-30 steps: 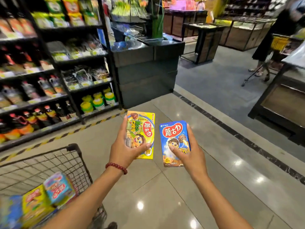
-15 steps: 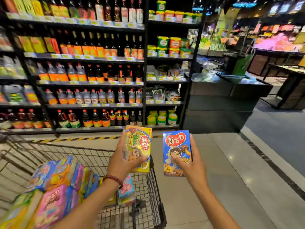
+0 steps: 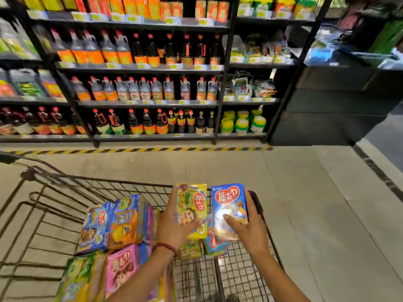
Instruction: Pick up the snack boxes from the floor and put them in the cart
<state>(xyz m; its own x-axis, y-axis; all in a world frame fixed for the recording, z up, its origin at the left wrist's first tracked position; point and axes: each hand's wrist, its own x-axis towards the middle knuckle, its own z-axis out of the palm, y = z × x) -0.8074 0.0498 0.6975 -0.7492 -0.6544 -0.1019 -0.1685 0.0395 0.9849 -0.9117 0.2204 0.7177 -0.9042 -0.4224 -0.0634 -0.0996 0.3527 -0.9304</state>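
Two snack boxes are held up side by side over a wire shopping cart (image 3: 130, 186) in a supermarket aisle. The left hand (image 3: 174, 229) grips a yellow snack box (image 3: 193, 205), its thumb curled across the printed front and the fingers wrapped behind. A red bead bracelet (image 3: 164, 247) circles that wrist. The right hand (image 3: 248, 229) grips a blue snack box (image 3: 229, 205) the same way, thumb lying on the front and fingers round the far edge. Both boxes stand roughly upright, almost touching, above the right end of the cart's basket.

Inside the cart lie many more snack boxes. A blue box (image 3: 96, 225) and an orange-and-blue box (image 3: 126, 223) stand on edge, leaning together toward the middle of the basket. Nearer the viewer sit a green box (image 3: 80, 277) and a pink box (image 3: 122, 267). Under the two hands, a few flat boxes (image 3: 213, 243) rest on the basket's wire floor; their exact number is hard to tell because the hands cover them. The rest of the right end shows bare wire mesh.

Beyond the cart, black store shelves (image 3: 139, 103) hold rows of dark sauce bottles (image 3: 144, 51) with orange labels and red caps, and some yellow-lidded tubs (image 3: 242, 123) on the lowest shelf. A yellow and black striped line (image 3: 139, 151) runs along the pale tiled floor (image 3: 305, 203) at the foot of the shelving.
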